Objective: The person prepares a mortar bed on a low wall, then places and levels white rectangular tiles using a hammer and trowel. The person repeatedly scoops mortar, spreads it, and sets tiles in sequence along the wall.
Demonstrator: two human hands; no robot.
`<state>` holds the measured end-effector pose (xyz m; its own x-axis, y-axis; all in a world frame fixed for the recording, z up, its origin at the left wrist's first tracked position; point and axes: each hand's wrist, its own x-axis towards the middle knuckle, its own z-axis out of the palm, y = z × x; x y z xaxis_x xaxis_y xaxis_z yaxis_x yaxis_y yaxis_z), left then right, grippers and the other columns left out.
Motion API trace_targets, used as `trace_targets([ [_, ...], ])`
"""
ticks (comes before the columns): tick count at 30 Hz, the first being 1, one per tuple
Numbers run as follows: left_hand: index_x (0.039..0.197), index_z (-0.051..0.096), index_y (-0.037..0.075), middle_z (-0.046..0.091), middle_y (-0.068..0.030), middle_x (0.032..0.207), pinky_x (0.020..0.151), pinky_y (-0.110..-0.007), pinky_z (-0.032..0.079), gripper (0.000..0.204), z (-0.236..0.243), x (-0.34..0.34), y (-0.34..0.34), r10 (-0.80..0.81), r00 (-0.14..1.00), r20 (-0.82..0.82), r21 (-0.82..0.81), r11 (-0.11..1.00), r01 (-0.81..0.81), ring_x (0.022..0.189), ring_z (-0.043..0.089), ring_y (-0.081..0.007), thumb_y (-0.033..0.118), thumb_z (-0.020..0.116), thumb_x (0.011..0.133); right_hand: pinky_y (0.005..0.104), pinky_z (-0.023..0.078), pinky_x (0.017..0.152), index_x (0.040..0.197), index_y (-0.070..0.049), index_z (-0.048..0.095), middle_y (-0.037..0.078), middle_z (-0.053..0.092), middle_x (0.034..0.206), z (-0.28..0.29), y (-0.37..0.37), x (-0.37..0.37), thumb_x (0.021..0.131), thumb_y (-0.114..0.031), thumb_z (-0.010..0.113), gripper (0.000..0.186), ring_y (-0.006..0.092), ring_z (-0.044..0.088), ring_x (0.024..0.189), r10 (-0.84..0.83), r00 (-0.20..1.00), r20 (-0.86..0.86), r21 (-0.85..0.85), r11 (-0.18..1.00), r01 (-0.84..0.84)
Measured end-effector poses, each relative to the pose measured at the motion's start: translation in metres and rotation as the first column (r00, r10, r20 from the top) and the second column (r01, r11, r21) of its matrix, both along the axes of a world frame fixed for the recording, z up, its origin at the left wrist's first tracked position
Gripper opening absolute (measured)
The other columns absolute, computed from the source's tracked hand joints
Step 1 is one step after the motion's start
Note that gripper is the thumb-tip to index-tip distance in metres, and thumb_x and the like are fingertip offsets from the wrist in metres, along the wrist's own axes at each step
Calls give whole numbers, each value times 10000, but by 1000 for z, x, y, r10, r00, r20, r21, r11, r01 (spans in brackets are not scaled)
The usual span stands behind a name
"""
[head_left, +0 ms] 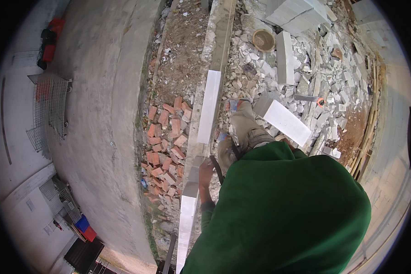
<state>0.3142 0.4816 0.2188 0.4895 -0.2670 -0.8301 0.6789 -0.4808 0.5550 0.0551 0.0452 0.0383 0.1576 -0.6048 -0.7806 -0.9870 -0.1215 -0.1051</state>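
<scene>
Beside the row of blocks, my left hand has curled fingers on the end of a narrow dark strip. Just under it lie a grey block and a white block, in line along a concrete ledge. A longer white block sits on the ledge farther ahead. To the right, a loose white block rests at an angle on rubble. My right hand is mostly hidden behind the green clothing near that block, its fingers unclear. My sandalled feet stand between the ledge and the loose block.
Broken red bricks fill the strip left of the ledge, beside a concrete path. A round bucket, stacked blocks and an orange-handled tool are on the rubble. Wire carts stand far left; long poles lie right.
</scene>
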Motion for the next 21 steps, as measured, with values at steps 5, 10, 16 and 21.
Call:
trace_targets([
  [5, 1334, 658, 26, 718, -78, 1233, 777, -317, 583, 345, 31, 18, 18, 94, 990, 103, -169, 983, -76, 1024, 705, -185, 192, 590, 1039, 456, 603, 735, 971, 1, 731, 189, 773, 943, -10, 54, -61, 856, -207, 759, 238, 334, 766, 871, -63, 997, 48, 10, 998, 62],
  [10, 1241, 666, -17, 736, -106, 1141, 743, -308, 585, 286, -23, 45, 49, 284, 936, 205, -220, 946, -239, 946, 713, -193, 172, 571, 1049, 453, 598, 768, 987, 10, 734, 196, 774, 951, -10, 80, -130, 836, -213, 772, 273, 343, 762, 911, -126, 992, 12, 17, 992, 126],
  [16, 1137, 666, -29, 748, -151, 1028, 714, -331, 593, 318, -36, 17, 68, 263, 925, 274, -147, 962, -229, 871, 726, -201, 260, 555, 1063, 450, 592, 806, 1007, 21, 738, 205, 775, 960, -40, 96, -188, 811, -222, 788, 316, 354, 757, 958, -155, 988, 6, 55, 987, 154],
  [21, 1192, 678, 0, 744, -141, 999, 730, -348, 592, 401, -32, -58, 60, 247, 932, 265, -62, 969, -239, 878, 727, -227, 364, 559, 1073, 460, 593, 812, 1084, 53, 717, 232, 770, 941, -65, 69, -176, 819, -245, 781, 404, 379, 753, 966, -112, 991, 67, 33, 993, 110],
])
